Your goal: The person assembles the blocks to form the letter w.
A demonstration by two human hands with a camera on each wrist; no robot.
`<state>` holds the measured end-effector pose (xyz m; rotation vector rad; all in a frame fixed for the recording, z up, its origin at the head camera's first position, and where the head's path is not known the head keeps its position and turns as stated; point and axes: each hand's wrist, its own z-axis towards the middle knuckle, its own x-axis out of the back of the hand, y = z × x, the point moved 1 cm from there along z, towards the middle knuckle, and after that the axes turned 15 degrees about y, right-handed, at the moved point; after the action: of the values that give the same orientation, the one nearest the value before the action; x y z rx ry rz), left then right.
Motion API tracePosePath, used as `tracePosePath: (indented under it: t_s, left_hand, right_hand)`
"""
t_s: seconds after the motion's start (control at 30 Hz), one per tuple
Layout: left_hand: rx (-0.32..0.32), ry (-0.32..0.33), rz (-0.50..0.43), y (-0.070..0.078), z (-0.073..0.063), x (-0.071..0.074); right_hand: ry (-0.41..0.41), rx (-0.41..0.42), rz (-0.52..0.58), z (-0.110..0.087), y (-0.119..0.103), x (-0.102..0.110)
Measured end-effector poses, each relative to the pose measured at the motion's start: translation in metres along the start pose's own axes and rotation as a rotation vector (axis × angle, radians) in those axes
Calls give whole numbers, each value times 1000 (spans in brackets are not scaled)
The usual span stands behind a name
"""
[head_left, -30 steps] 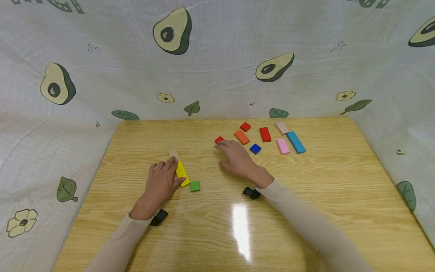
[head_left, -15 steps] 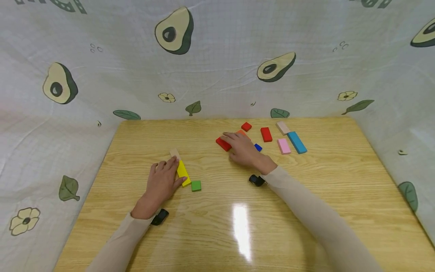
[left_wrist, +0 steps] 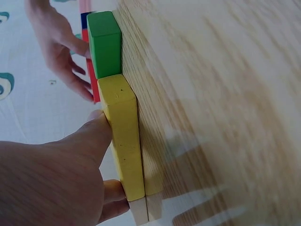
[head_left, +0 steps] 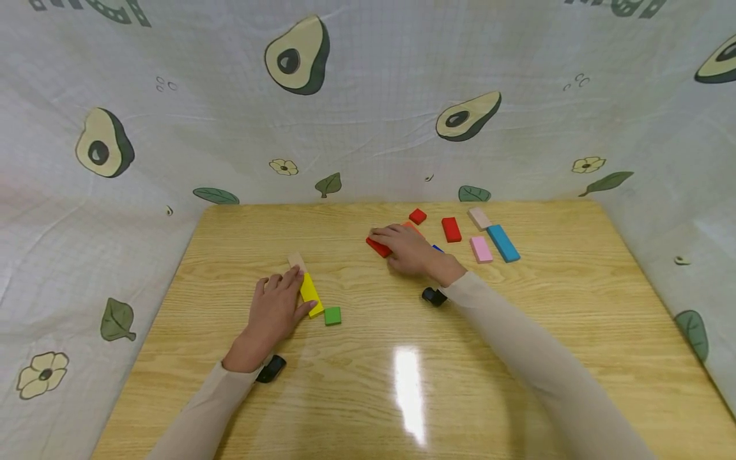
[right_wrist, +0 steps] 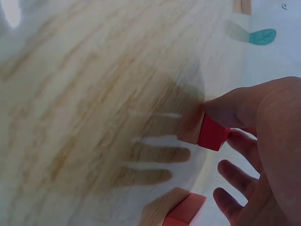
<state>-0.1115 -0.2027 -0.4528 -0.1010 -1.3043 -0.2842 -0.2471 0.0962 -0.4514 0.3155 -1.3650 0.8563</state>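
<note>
My left hand [head_left: 275, 313] rests with extended fingers along a yellow block [head_left: 311, 297] and a beige block [head_left: 296, 259] that stand end to end. Its thumb touches the yellow block near the green end, while a fingertip lies by the beige joint in the left wrist view. Just off the yellow block's near end sits a small green block [head_left: 333, 316]. Farther back, my right hand [head_left: 409, 249] pinches a red block [right_wrist: 213, 133] between thumb and index finger; its other fingers spread loosely. The hand partly hides this block in the head view.
An orange block [head_left: 413, 228] and a blue block [head_left: 438, 248] are partly hidden behind the right hand. Beyond and to the right lie a small red block [head_left: 418, 216], a longer red block [head_left: 451, 229], a pink one [head_left: 481, 250], another beige one [head_left: 480, 218] and a light-blue one [head_left: 503, 243].
My right hand has shifted slightly right and away from me, uncovering more of the red block and covering parts of the orange and blue blocks. The left hand stays in place.
</note>
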Motion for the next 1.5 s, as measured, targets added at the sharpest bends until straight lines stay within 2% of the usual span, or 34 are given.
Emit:
tracePosePath:
  t_s: [0.57,0.73,1.07,1.33,1.5]
  left_hand:
    - [-8,26,-2,-1,-2,-1]
    - [-9,27,-3,-1,-2,-2]
    - [-7,20,-6,1,-1,1]
    - [1,13,-6,2,1,2]
    - [7,0,-4,2,1,2]
  right_hand:
    - [74,-54,-16,-11,-14,-11]
    - [107,-47,-9,-17,-28,-15]
    - [117,-43,3,-24,-64,-20]
    - [136,-31,34,-27,-81,-23]
    - [131,-27,16,-28,-88,-27]
